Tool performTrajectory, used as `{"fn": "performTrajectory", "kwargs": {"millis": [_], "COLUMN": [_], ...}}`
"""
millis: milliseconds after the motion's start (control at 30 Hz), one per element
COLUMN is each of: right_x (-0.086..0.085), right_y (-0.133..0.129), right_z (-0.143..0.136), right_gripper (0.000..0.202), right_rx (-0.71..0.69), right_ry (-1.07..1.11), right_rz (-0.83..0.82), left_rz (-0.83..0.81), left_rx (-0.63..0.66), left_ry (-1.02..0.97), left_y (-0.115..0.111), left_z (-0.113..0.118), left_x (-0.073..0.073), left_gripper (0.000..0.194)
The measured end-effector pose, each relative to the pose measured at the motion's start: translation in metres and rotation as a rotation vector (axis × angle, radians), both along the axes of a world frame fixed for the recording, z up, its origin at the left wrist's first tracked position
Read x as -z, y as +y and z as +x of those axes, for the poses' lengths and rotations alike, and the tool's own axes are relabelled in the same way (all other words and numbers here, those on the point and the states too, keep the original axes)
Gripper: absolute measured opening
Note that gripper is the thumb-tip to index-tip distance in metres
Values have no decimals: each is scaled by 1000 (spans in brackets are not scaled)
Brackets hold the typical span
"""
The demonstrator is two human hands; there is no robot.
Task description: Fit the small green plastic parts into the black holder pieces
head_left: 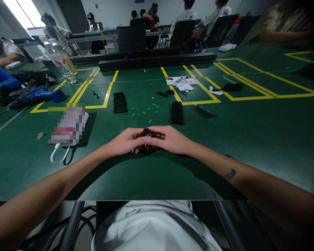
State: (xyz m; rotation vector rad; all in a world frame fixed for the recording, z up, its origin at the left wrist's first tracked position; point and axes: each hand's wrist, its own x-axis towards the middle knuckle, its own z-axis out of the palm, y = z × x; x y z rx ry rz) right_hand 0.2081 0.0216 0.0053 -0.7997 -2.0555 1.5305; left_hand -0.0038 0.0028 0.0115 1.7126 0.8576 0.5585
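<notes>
My left hand (128,141) and my right hand (169,139) meet above the green table, fingertips closed together. Between them they grip a small black plastic part (146,131) with a small green circuit board (147,135) at its near side. My thumbs press close to the board, and the fingers hide the lower portion of the part. Just beyond the hands lie several loose green circuit boards (149,121). A stack of black plastic pieces (177,113) stands beyond my right hand, and a row of black slotted pieces (119,102) lies beyond my left.
At left are a power bank (69,125) with a white cable, a blue power tool (42,96) and a plastic bottle (60,62). Crumpled white paper (181,83) and a dark pen-like tool (204,110) lie at right. Long black bars (157,61) cross the back; people sit beyond.
</notes>
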Motion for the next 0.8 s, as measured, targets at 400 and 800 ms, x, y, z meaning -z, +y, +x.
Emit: {"fn": "performTrajectory", "kwargs": {"millis": [400, 800], "right_x": [1, 0], "right_y": [0, 0], "right_z": [0, 0], "right_gripper": [33, 31], "right_rx": [4, 3], "right_ry": [-1, -3], "right_rz": [-10, 0], "left_rz": [-6, -1], "left_rx": [1, -5], "left_ry": [-10, 2], "left_y": [0, 0], "left_z": [1, 0], "left_x": [1, 0], "left_gripper": [33, 34]}}
